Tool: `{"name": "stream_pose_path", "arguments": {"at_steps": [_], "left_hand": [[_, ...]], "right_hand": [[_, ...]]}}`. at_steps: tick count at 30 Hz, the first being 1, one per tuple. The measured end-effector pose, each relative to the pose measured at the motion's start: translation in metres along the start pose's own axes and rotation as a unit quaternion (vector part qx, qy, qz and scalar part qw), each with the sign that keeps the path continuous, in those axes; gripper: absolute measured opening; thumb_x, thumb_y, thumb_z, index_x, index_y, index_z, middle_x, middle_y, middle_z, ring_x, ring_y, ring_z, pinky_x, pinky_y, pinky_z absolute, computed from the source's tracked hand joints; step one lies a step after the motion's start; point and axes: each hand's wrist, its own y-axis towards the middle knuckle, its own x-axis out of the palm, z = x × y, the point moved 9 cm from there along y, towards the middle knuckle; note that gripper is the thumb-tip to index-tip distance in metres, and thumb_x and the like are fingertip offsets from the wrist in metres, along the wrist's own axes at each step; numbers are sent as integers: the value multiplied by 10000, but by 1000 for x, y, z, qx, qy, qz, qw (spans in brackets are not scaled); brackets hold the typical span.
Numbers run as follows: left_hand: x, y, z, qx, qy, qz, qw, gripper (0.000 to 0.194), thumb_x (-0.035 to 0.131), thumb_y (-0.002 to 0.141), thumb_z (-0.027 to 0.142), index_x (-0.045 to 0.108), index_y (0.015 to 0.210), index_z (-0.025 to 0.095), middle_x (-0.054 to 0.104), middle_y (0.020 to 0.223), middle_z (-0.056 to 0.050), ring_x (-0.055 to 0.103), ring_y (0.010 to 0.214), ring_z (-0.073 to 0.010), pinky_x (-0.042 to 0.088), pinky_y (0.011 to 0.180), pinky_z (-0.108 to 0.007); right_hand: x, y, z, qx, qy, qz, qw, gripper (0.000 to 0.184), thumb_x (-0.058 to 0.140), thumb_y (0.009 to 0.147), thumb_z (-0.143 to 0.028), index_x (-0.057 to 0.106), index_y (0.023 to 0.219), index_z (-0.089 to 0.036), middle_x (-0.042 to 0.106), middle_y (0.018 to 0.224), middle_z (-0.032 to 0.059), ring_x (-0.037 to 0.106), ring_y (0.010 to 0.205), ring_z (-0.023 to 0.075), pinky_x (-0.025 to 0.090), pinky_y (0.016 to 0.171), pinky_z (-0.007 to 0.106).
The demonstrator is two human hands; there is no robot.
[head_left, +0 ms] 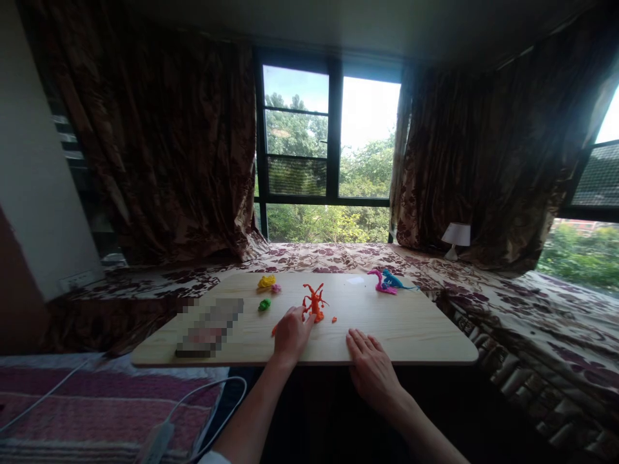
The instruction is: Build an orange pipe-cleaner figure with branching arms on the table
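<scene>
My left hand [293,335]: fingers curled at base of one orange figure [316,304], upright mid-table; grip cannot be told. My right hand [371,359]: fingers extended, flat on tabletop [416,335]. Count: one yellow lump [265,281], one green lump [264,305], one magenta figure [386,290], one blue figure [393,281].

Left hand [291,333] perhaps against orange figure [316,304]

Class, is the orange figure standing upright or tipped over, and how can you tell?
The orange figure is upright: its thicker end is down at the table, and thin strands reach upward.
</scene>
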Motion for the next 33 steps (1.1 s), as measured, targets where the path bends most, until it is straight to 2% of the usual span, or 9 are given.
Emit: {"name": "stream_pose_path", "arguments": {"at_steps": [6,10,14,16,19,23,27,30,33], "left_hand": [[-2,-14,-24,-36,-43,27,998,296,499,747,299,602,974,140,613,768,-37,565,706,-153,415,663,-240],[-5,-22,-24,-29,-82,61,994,292,458,754,253,609,975,138,637,848,-57,580,720,-154,437,716,-257],[-11,-27,-22,-18,-111,99,989,291,430,757,219,619,958,128,639,931,-77,584,855,-177,433,808,-277],[-12,-27,-25,-22,-127,101,986,291,425,757,211,623,954,129,643,937,-79,587,870,-178,438,813,-279],[-12,-27,-28,-26,-141,99,985,293,423,758,210,626,957,137,648,939,-76,594,872,-178,449,807,-281],[-13,-28,-24,-15,-134,102,986,294,423,756,214,632,953,150,649,947,-77,592,892,-189,446,825,-297],[-13,-29,-24,-12,-130,105,986,295,423,752,217,638,943,153,653,938,-79,595,886,-193,444,833,-304],[-12,-28,-27,-15,-143,97,985,295,419,758,224,634,945,148,654,937,-76,599,878,-188,451,826,-299],[-12,-28,-28,-15,-146,101,984,292,421,758,227,635,942,151,654,938,-75,598,885,-187,450,830,-297]], "right_hand": [[0,-16,4,26,-18,8,999,662,423,685,-148,305,1336,-125,244,1413,93,184,1298,214,71,1057,391],[-1,-24,-7,-4,-15,6,1000,700,435,670,-150,271,1350,-123,203,1428,79,139,1310,191,74,1063,351],[0,-11,-2,-20,-7,-15,1000,700,444,665,-176,285,1344,-123,238,1417,88,191,1295,202,103,1057,359],[-1,-7,12,8,-19,-14,1000,684,435,670,-171,300,1337,-110,265,1404,105,217,1286,220,108,1051,387],[-2,-17,25,45,-41,0,998,673,414,674,-139,302,1337,-105,279,1398,106,215,1286,221,99,1048,401],[-4,-36,8,13,-40,10,999,702,415,666,-126,268,1352,-131,229,1421,70,157,1305,184,80,1058,356],[-1,-21,-7,-12,-20,-13,1000,709,432,651,-142,286,1345,-149,246,1416,64,188,1297,189,86,1058,358],[0,-6,6,13,-17,-20,1000,689,421,657,-141,307,1336,-138,281,1400,82,233,1281,201,116,1048,378],[-1,-13,21,46,-33,-7,998,677,404,662,-122,315,1334,-129,290,1396,85,234,1281,200,122,1046,379]]}}
